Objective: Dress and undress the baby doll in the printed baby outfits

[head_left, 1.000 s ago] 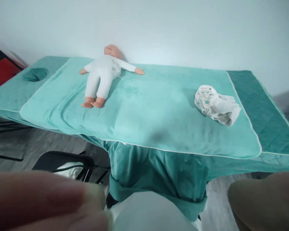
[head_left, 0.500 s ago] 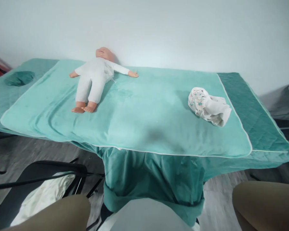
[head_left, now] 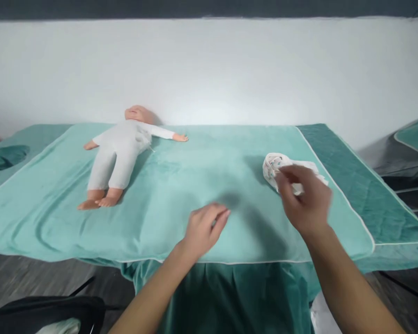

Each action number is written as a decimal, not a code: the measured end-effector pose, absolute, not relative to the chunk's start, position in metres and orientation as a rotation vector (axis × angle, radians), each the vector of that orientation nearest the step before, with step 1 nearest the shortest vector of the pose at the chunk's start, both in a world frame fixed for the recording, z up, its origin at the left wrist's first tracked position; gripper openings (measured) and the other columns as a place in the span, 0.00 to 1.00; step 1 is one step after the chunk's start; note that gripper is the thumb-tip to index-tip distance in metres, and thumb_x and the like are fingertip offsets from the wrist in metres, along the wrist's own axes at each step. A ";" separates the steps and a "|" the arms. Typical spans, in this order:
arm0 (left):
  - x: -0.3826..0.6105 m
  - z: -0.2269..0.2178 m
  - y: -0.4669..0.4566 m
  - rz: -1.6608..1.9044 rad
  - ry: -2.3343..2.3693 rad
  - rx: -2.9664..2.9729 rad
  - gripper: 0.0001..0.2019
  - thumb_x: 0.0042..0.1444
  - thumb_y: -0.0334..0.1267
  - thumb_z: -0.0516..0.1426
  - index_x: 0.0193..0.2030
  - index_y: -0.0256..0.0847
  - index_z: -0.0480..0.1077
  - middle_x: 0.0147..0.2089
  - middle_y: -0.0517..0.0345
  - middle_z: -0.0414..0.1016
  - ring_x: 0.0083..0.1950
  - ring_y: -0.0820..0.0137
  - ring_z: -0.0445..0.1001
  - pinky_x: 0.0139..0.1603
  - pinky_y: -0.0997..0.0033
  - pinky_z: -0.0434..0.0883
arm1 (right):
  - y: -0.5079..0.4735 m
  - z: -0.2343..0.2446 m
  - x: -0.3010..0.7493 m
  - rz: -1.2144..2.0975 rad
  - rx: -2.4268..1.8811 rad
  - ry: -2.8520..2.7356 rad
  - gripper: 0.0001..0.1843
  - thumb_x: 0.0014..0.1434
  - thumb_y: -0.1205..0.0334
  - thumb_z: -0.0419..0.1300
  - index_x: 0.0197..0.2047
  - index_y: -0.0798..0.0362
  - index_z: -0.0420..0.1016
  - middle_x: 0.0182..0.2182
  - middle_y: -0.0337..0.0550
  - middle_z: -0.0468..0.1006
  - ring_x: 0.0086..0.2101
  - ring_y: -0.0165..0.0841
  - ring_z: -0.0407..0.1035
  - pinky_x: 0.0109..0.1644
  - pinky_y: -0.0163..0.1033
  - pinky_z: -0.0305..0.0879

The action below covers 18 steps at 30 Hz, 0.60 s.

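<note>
Both my hands are raised over the light green sheet [head_left: 181,171] on the bed. My left hand [head_left: 205,227] hovers near the front middle, its fingers curled and the thumb tip close to them, with nothing visible in it. Farther right, my right hand [head_left: 308,199] is slightly blurred. Its thumb and forefinger curl together in a loop, and I see nothing held. Behind that hand, and partly covered by it, lies a crumpled white cloth bundle [head_left: 272,162] with a small coloured print. A baby doll [head_left: 120,144] in white lies on its back at the left, legs towards me.
A white wall [head_left: 209,69] runs along the bed's far side. Darker green quilted cover [head_left: 379,199] shows at the right end. At the lower left stands a black chair [head_left: 87,308] with a pale cloth [head_left: 61,327] on it.
Both my hands have come into view from below and now reach over the bed. My view has tilted up, so the bed sits lower and more wall shows. Doll and bundle look unmoved.
</note>
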<state>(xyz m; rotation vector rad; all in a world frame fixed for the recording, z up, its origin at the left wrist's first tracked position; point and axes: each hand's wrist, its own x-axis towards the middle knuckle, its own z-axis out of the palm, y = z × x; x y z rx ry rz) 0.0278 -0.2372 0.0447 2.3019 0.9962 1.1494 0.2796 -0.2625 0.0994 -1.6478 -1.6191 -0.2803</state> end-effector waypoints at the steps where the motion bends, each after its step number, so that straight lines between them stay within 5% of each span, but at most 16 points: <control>1: 0.041 0.030 -0.219 1.064 1.021 2.206 0.09 0.67 0.39 0.53 0.38 0.43 0.72 0.30 0.59 0.77 0.30 0.72 0.74 0.33 0.71 0.70 | -0.246 0.088 0.286 -0.296 -1.743 -1.679 0.13 0.70 0.54 0.55 0.52 0.51 0.71 0.45 0.49 0.77 0.43 0.42 0.72 0.44 0.44 0.68; 4: 0.077 -0.002 -0.175 0.841 1.105 1.910 0.17 0.69 0.46 0.50 0.32 0.41 0.70 0.25 0.60 0.73 0.28 0.73 0.71 0.33 0.71 0.67 | -0.207 0.051 0.308 -0.392 -2.160 -1.742 0.23 0.67 0.52 0.59 0.58 0.58 0.68 0.52 0.60 0.73 0.49 0.52 0.68 0.44 0.48 0.65; 7: 0.104 -0.010 -0.144 0.823 1.066 1.726 0.19 0.68 0.50 0.50 0.31 0.40 0.69 0.25 0.62 0.70 0.27 0.74 0.69 0.33 0.71 0.65 | -0.191 0.020 0.322 -0.384 -2.304 -1.712 0.17 0.69 0.54 0.57 0.54 0.57 0.70 0.50 0.59 0.73 0.46 0.50 0.68 0.40 0.46 0.62; 11: 0.126 -0.006 -0.120 0.878 0.835 1.339 0.21 0.60 0.57 0.58 0.46 0.40 0.72 0.41 0.53 0.78 0.38 0.69 0.77 0.34 0.71 0.70 | -0.182 0.005 0.312 -0.193 -1.992 -1.764 0.08 0.69 0.61 0.54 0.46 0.53 0.72 0.46 0.52 0.75 0.45 0.44 0.69 0.40 0.42 0.62; 14: 0.132 -0.006 -0.110 1.000 0.714 1.066 0.29 0.50 0.57 0.67 0.54 0.42 0.71 0.56 0.49 0.76 0.53 0.63 0.76 0.47 0.67 0.74 | -0.168 0.012 0.287 0.036 -1.592 -1.889 0.06 0.70 0.62 0.54 0.44 0.51 0.72 0.45 0.49 0.75 0.46 0.42 0.70 0.45 0.43 0.65; 18: 0.125 -0.006 -0.105 1.138 0.651 0.818 0.23 0.52 0.51 0.68 0.50 0.41 0.75 0.49 0.54 0.78 0.51 0.67 0.75 0.54 0.68 0.71 | -0.144 0.029 0.259 0.318 -1.256 -1.899 0.06 0.69 0.63 0.55 0.41 0.49 0.73 0.42 0.43 0.76 0.45 0.37 0.70 0.50 0.43 0.66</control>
